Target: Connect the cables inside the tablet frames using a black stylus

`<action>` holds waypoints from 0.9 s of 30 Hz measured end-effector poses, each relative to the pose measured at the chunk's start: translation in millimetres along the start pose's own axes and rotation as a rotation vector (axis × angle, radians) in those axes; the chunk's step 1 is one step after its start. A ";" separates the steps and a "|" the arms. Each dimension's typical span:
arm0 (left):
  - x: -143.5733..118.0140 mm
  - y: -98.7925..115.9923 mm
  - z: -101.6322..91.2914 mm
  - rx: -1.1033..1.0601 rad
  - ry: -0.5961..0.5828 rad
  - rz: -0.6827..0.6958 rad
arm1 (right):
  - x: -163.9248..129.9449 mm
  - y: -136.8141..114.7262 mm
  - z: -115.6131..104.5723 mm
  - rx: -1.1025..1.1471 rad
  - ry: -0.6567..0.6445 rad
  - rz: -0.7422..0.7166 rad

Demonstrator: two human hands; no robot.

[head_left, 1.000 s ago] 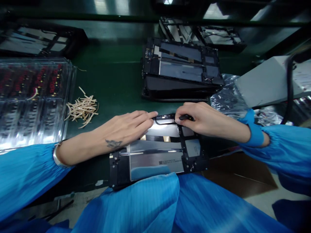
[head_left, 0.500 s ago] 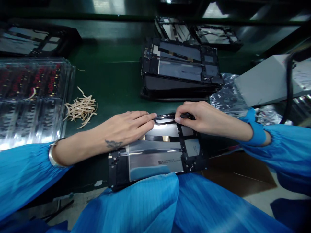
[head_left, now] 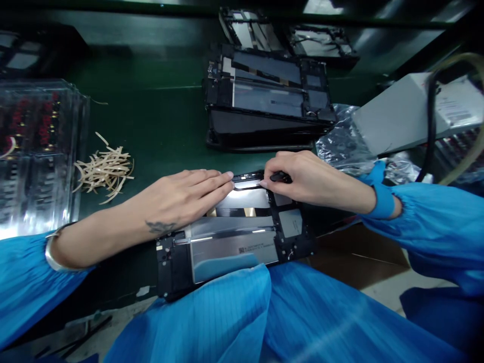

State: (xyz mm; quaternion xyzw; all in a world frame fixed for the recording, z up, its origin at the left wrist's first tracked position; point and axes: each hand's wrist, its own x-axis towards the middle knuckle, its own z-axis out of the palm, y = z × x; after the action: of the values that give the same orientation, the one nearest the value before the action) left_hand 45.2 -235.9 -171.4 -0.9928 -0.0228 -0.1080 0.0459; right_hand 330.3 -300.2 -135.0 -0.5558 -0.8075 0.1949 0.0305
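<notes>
An opened tablet (head_left: 227, 262) lies at the near edge of the bench against my blue smock, with silver battery cells and a black frame showing. My left hand (head_left: 185, 196) rests flat across its left part, fingers stretched out together and tips at the far edge. At the far right of the tablet, my right hand (head_left: 298, 176) is closed in a pinch. A slim black object (head_left: 280, 176) sticks out from its curled fingers; its kind and working end are hidden. Between the two hands, a thin dark strip (head_left: 245, 186) runs near the far edge.
Behind the tablet stands a stack of opened tablets (head_left: 268, 121), with more units (head_left: 321, 43) farther back. Clear plastic trays (head_left: 41, 166) with small parts and a heap of pale strips (head_left: 108, 169) lie left. Plastic film (head_left: 336, 141) and a white box (head_left: 393, 116) are right.
The whole view has shifted, so things appear farther left and mostly higher. The dark strip between my hands now lies straighter near the tablet's far edge. Both hands keep nearly the same places.
</notes>
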 end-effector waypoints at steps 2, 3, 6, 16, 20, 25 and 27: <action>1.2 0.9 -1.5 0.022 0.004 0.015 | 0.0 -0.1 0.4 -0.007 0.002 0.002; 1.7 1.2 -2.0 0.033 0.006 0.022 | 0.1 -0.1 0.5 -0.009 0.001 0.004; 3.4 1.4 -2.3 0.058 0.012 0.038 | 0.7 -0.2 0.6 -0.012 -0.004 0.015; 1.8 4.3 1.6 0.123 0.060 0.056 | 2.0 0.3 3.9 -0.025 0.015 0.016; 20.1 8.1 -5.9 0.194 -0.045 0.035 | 2.7 3.2 5.3 -0.023 0.051 -0.022; 55.1 11.0 -18.0 0.207 -0.207 -0.016 | -26.1 -17.2 14.2 0.254 0.625 -0.142; 60.9 6.4 -17.2 0.138 -0.211 -0.012 | -47.0 -37.3 27.9 0.517 0.760 -0.207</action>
State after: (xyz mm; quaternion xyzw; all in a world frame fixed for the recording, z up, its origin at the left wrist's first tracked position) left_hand 101.4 -241.8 -142.0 -0.9930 -0.0407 -0.0012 0.1109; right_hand 307.7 -362.2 -139.9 -0.4788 -0.7152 0.1681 0.4806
